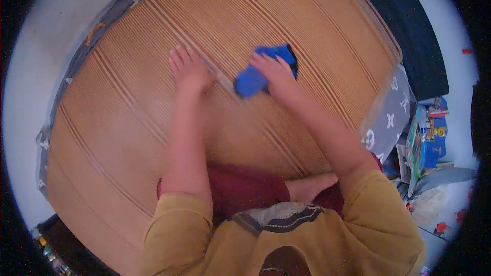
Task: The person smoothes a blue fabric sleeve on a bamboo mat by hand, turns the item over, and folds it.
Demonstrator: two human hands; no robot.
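Note:
My left hand [191,73] rests palm down on the brown striped mat [230,15], its fingers stretched out and holding nothing. To the right of it, my right hand [276,75] lies over a blue sock [250,83] with black edges, its fingers curled onto the fabric. Part of the sock shows on either side of those fingers. Its near-left end is smeared by motion, and the stretch beneath the hand is hidden.
A grey patterned sheet [391,115] shows past the mat's right edge. Beyond the far right edge lies a long dark padded piece [417,36]. Books and colourful items [422,138] are stacked at the right. My crossed legs in maroon cloth [245,186] sit at the near edge.

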